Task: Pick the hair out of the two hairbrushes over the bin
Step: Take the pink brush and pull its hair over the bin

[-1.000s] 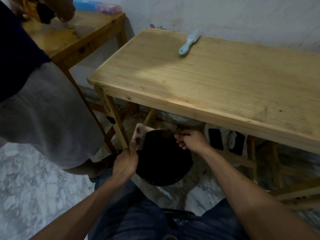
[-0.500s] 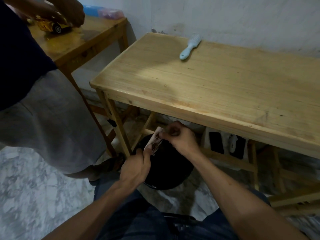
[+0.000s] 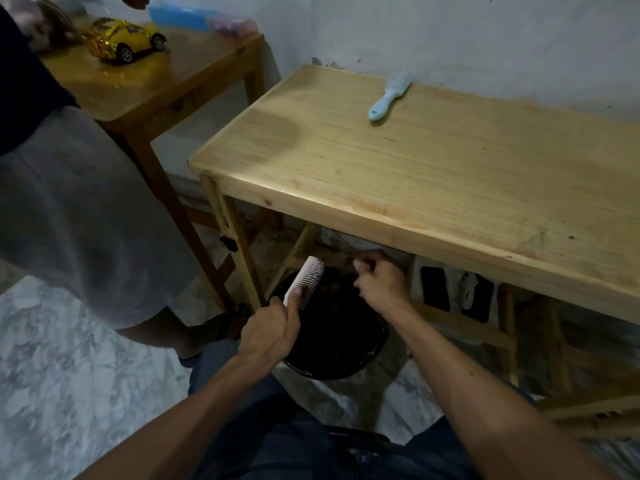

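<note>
My left hand (image 3: 272,332) grips the handle of a pink hairbrush (image 3: 309,278), held tilted over a black bin (image 3: 349,355) on the floor, bristles facing right. A short way to the right of the brush head, my right hand (image 3: 379,280) hovers above the bin with fingertips pinched together; whether hair is between them I cannot tell. A light blue hairbrush (image 3: 389,95) lies on the far side of the pale wooden table (image 3: 433,174), away from both hands.
Another person in grey shorts (image 3: 79,216) stands close on the left. A darker wooden table (image 3: 156,84) behind carries a yellow toy car (image 3: 121,39) and a blue box (image 3: 180,16). Table legs and black-and-white items (image 3: 457,292) sit under the pale table.
My right hand has pulled away from the pink brush's bristles to the right. The other person has set the yellow toy car down on the darker table.
</note>
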The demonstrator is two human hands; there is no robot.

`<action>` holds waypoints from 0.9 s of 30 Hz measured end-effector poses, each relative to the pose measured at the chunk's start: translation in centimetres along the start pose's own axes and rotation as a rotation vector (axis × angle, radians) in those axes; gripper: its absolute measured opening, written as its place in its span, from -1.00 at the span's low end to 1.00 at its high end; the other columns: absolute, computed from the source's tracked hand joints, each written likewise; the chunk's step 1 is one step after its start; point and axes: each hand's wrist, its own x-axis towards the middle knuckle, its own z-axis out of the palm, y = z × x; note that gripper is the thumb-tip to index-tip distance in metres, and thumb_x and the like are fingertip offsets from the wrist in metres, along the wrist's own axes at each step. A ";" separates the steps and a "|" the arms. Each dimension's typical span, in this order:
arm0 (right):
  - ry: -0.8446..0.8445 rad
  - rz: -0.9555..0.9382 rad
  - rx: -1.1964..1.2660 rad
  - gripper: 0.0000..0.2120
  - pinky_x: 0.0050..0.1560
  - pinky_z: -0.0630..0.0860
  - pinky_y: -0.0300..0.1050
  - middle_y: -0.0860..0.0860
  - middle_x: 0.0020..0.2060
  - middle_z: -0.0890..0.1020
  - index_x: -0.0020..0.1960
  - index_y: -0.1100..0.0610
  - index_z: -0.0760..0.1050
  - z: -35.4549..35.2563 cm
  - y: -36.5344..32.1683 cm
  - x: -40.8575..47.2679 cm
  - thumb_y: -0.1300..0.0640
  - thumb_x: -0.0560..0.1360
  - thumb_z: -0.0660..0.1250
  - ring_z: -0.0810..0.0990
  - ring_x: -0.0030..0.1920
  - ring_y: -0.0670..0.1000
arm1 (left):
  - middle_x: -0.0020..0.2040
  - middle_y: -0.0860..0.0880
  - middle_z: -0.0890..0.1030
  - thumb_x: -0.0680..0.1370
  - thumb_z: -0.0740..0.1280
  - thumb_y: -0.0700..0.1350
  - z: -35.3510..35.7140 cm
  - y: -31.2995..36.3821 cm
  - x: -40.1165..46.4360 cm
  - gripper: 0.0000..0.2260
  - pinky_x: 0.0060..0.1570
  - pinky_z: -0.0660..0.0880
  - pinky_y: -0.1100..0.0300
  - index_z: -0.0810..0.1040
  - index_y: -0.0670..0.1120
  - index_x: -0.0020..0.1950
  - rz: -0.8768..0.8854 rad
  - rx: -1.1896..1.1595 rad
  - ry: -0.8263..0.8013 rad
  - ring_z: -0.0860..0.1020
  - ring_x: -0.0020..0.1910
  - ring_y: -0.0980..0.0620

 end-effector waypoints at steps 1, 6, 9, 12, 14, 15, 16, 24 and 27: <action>0.004 0.031 0.017 -0.86 0.06 0.61 0.05 0.10 -0.09 0.71 -0.16 -0.13 0.46 -0.1 0.4 0.2 0.00 0.59 0.26 0.68 -0.03 0.17 | 0.03 -0.21 0.69 0.64 -0.14 0.36 0.0 -0.2 0.0 -0.31 0.05 0.58 -0.13 0.55 -0.14 0.20 0.003 -0.010 -0.003 0.65 0.00 -0.25; -0.166 0.074 0.084 -0.62 -0.19 0.67 -0.05 0.05 0.09 0.68 0.25 -0.01 0.49 0.6 1.2 0.0 0.29 0.49 0.33 0.67 -0.28 -0.02 | -0.06 -0.14 0.69 0.66 -0.12 0.34 0.0 0.4 -0.6 -0.37 -0.03 0.59 -0.10 0.53 -0.09 0.19 0.078 -0.046 -0.006 0.65 -0.09 -0.19; -0.312 0.034 0.248 -0.41 -0.38 0.58 -0.21 -0.10 0.13 0.60 0.35 -0.05 0.40 1.3 0.8 -0.5 0.39 0.43 0.38 0.67 -0.21 -0.04 | -0.09 -0.14 0.67 0.65 -0.12 0.35 -0.2 1.4 -1.0 -0.40 -0.03 0.57 -0.09 0.50 -0.07 0.09 0.106 -0.020 -0.021 0.63 -0.11 -0.19; -0.399 0.010 0.335 -0.77 -0.40 0.55 -0.24 0.00 -0.20 0.69 0.04 0.03 0.53 1.8 0.8 -0.8 0.33 0.51 0.38 0.64 -0.35 -0.06 | -0.07 -0.16 0.67 0.65 -0.13 0.36 -0.3 1.4 -1.0 -0.39 -0.01 0.56 -0.11 0.50 -0.07 0.09 0.110 -0.017 0.001 0.64 -0.08 -0.21; -0.325 0.022 0.353 -0.87 -0.42 0.52 -0.28 0.03 -0.34 0.67 -0.08 0.05 0.58 1.7 1.2 -0.4 0.26 0.56 0.38 0.59 -0.43 -0.08 | -0.01 -0.18 0.68 0.64 -0.14 0.37 -0.4 1.0 -0.7 -0.35 0.04 0.56 -0.14 0.53 -0.08 0.12 0.087 -0.054 0.020 0.64 0.00 -0.25; -0.277 0.031 0.361 -0.87 -0.43 0.50 -0.29 0.02 -0.38 0.65 -0.12 0.07 0.61 1.5 1.6 -0.1 0.25 0.57 0.38 0.57 -0.44 -0.09 | 0.00 -0.18 0.69 0.62 -0.16 0.40 -0.5 0.7 -0.5 -0.31 0.06 0.56 -0.15 0.55 -0.07 0.14 0.070 -0.081 0.022 0.64 0.02 -0.25; -0.235 0.044 0.367 -0.86 -0.43 0.50 -0.29 0.02 -0.39 0.64 -0.14 0.08 0.63 1.3 2.0 0.3 0.24 0.57 0.38 0.55 -0.46 -0.10 | -0.01 -0.17 0.69 0.59 -0.19 0.44 -0.6 0.4 -0.3 -0.26 0.06 0.56 -0.15 0.57 -0.06 0.14 0.059 -0.111 0.020 0.64 0.01 -0.25; -0.221 0.031 0.115 -0.81 -0.08 0.49 -0.29 -0.10 -0.07 0.68 0.09 0.01 0.68 0.0 3.2 0.2 0.20 0.52 0.42 0.62 -0.11 -0.15 | -0.06 -0.25 0.63 0.67 -0.14 0.31 -0.7 0.7 -0.8 -0.33 -0.02 0.46 -0.05 0.61 -0.11 -0.01 -0.054 -0.342 -0.056 0.61 0.02 -0.30; -0.233 -0.076 0.131 -0.75 -0.09 0.49 -0.34 -0.05 0.01 0.70 0.15 -0.01 0.66 0.8 2.2 -1.0 0.13 0.48 0.48 0.67 -0.04 -0.09 | -0.04 -0.17 0.53 0.74 -0.05 0.03 -0.6 1.8 -1.2 -0.64 0.09 0.50 -0.13 0.45 -0.08 -0.03 -0.013 -0.379 -0.078 0.56 0.08 -0.30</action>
